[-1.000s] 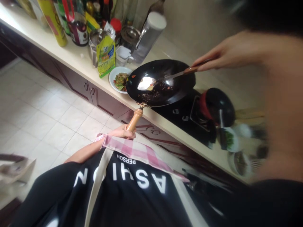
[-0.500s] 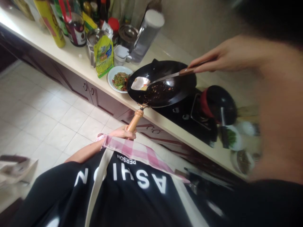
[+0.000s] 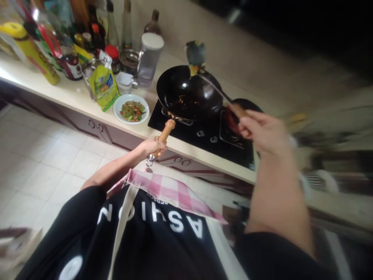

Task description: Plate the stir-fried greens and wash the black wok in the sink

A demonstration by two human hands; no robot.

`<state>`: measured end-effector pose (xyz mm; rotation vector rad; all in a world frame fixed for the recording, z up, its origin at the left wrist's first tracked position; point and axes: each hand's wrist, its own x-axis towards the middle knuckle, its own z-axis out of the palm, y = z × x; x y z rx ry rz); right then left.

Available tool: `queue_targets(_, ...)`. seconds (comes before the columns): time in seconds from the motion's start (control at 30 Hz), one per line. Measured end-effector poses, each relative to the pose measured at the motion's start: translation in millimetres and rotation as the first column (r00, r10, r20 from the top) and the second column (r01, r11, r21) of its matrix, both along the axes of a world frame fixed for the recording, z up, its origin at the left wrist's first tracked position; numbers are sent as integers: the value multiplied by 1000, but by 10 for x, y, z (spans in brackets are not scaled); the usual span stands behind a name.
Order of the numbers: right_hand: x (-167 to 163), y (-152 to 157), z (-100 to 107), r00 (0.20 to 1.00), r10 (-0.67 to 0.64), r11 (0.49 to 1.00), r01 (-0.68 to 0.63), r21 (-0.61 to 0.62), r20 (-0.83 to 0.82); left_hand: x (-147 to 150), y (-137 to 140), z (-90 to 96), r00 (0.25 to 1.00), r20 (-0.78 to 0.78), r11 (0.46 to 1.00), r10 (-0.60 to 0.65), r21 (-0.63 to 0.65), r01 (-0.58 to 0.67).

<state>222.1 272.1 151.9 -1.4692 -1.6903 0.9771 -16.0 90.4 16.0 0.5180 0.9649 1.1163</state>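
Observation:
My left hand is wrapped round the wooden handle of a black wok, which sits over the hob with dark food bits on its bottom. My right hand grips the wooden handle of a spatula; its metal blade is raised above the wok's far rim, with bits of food stuck to it. Motion smears the blade a little. Left of the wok, a white plate on the counter holds cooked food with green and red pieces.
A yellow-green packet, a white lidded box and a clear jug stand behind the plate. Several bottles line the wall. The black hob carries a second pan at right, partly behind my right hand.
The spatula has gone from inside the wok to above its far rim, its blade now raised. The wok has moved away from the plate, back over the hob.

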Motion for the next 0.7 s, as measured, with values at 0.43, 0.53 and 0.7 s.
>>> queue_targets(0.43, 418, -288, -346, 924, -130, 991, 112, -71, -359, 36, 1228, -291, 979, -198, 996, 52, -67, -66)
queue_targets(0.53, 382, -333, -446, 915, -154, 988, 135, -78, -373, 83, 1255, -328, 979, -196, 993, 58, -89, -77)
queue_targets(0.7, 239, -407, -623, 935, -98, 995, 83, -59, -340, 160, 1330, -327, 982, -171, 990, 77, -107, -96)
